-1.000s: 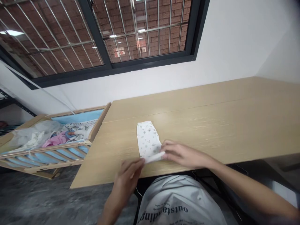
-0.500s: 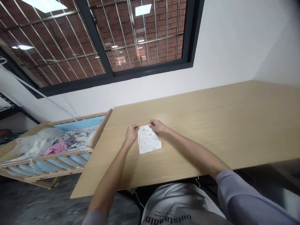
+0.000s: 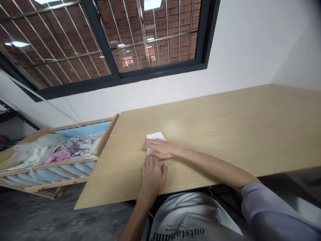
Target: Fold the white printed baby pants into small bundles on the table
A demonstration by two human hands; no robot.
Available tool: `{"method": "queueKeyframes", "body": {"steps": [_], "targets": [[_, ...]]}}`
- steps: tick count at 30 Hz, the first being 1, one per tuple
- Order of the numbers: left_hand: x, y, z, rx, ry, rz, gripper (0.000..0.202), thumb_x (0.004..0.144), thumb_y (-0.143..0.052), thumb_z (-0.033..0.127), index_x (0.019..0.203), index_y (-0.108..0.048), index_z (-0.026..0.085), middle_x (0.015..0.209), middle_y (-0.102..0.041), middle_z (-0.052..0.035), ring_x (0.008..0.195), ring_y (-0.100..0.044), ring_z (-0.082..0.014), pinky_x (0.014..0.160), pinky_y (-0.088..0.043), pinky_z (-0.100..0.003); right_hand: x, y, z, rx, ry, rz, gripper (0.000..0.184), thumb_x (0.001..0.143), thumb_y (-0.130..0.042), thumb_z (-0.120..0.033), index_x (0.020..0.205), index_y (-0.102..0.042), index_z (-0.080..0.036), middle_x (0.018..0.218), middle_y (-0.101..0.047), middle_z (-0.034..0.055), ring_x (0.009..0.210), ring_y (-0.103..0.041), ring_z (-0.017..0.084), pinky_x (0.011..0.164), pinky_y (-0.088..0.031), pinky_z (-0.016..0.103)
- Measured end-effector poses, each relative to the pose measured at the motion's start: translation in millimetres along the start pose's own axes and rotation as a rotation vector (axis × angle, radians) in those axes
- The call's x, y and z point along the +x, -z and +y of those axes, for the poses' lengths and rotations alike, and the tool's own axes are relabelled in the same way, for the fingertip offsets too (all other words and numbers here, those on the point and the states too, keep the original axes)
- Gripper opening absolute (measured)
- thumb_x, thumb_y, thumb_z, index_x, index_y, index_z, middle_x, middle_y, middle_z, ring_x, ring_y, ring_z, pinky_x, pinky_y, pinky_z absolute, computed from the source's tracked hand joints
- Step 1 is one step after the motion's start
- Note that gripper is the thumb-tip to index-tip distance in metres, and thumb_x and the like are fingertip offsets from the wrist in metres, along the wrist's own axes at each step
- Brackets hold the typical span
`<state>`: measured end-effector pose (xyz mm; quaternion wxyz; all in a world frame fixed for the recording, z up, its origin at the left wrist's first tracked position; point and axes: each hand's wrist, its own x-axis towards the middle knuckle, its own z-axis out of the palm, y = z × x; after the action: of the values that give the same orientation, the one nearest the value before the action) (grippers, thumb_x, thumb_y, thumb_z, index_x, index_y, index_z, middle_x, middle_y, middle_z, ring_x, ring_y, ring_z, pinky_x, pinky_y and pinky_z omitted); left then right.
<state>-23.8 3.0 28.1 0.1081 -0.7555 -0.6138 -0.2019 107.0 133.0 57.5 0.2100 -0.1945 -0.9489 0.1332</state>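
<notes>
A folded white printed baby garment lies on the light wooden table, mostly hidden under my right hand. That hand rests flat across the cloth, its fingers pointing left. My left hand lies on the tabletop just below it, fingers spread and pointing toward the cloth. Its fingertips reach the garment's near edge or my right hand; I cannot tell which. Neither hand grips anything.
A wooden baby cot with blue padding stands left of the table and holds clothes and a plastic bag. Beyond the table's far edge are a white wall and a barred window. My printed shirt shows below.
My hands have moved from the garment's far edge to its near side. The right hand now covers the cloth, which looks more compactly folded. The left hand has come down onto the table.
</notes>
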Motion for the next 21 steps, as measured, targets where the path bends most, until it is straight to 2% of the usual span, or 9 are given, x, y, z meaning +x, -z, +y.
{"method": "queueKeyframes", "body": {"steps": [1, 3, 8, 11, 15, 21], "targets": [[-11, -3.6, 5, 0.035, 0.002, -0.014, 0.049, 0.097, -0.048, 0.041, 0.125, -0.061, 0.003, 0.129, -0.063, -0.0254, 0.124, -0.057, -0.0368, 0.097, -0.047, -0.047, -1, -6, -5, 0.029, 0.050, -0.059, 0.053, 0.106, -0.033, -0.044, 0.154, -0.039, -0.021, 0.163, -0.033, 0.0109, 0.151, -0.026, 0.023, 0.123, -0.022, 0.044], [-23, -11.6, 10, 0.075, 0.000, -0.034, 0.046, 0.097, -0.047, 0.039, 0.118, -0.065, 0.002, 0.122, -0.067, -0.0253, 0.119, -0.060, -0.0361, 0.096, -0.046, -0.047, -2, -20, -6, 0.072, 0.064, -0.151, 0.057, 0.107, -0.031, -0.046, 0.157, -0.034, -0.020, 0.165, -0.028, 0.0105, 0.153, -0.021, 0.022, 0.124, -0.017, 0.043], [-26, -23.7, 5, 0.104, -0.032, 0.028, 0.052, 0.099, -0.044, 0.039, 0.130, -0.059, 0.000, 0.134, -0.061, -0.0270, 0.128, -0.056, -0.0354, 0.101, -0.045, -0.048, 3, -42, 28, 0.025, -0.072, -0.258, 0.067, 0.105, -0.028, -0.055, 0.161, -0.024, -0.018, 0.167, -0.017, 0.0104, 0.155, -0.013, 0.023, 0.126, -0.009, 0.044], [-26, -24.1, 1, 0.110, -0.033, 0.005, 0.053, 0.099, -0.044, 0.040, 0.131, -0.060, 0.000, 0.138, -0.059, -0.0269, 0.130, -0.055, -0.0357, 0.102, -0.045, -0.048, 11, -41, 53, -0.022, -0.121, -0.240, 0.071, 0.104, -0.025, -0.059, 0.161, -0.021, -0.017, 0.167, -0.014, 0.0090, 0.156, -0.009, 0.023, 0.126, -0.006, 0.043], [-26, -21.7, 1, 0.109, -0.022, -0.045, 0.053, 0.100, -0.043, 0.040, 0.133, -0.059, 0.002, 0.143, -0.056, -0.0255, 0.132, -0.054, -0.0351, 0.104, -0.045, -0.049, 23, -33, 82, -0.042, -0.149, -0.182, 0.072, 0.103, -0.026, -0.059, 0.161, -0.021, -0.017, 0.167, -0.015, 0.0077, 0.155, -0.012, 0.024, 0.126, -0.007, 0.042], [-27, -18.8, 5, 0.093, -0.008, -0.069, 0.052, 0.100, -0.043, 0.040, 0.135, -0.058, 0.004, 0.146, -0.053, -0.0248, 0.134, -0.052, -0.0354, 0.105, -0.045, -0.050, 36, -31, 107, -0.100, -0.204, -0.163, 0.071, 0.103, -0.024, -0.055, 0.162, -0.018, -0.016, 0.167, -0.013, 0.0076, 0.155, -0.011, 0.023, 0.127, -0.006, 0.044]]}}
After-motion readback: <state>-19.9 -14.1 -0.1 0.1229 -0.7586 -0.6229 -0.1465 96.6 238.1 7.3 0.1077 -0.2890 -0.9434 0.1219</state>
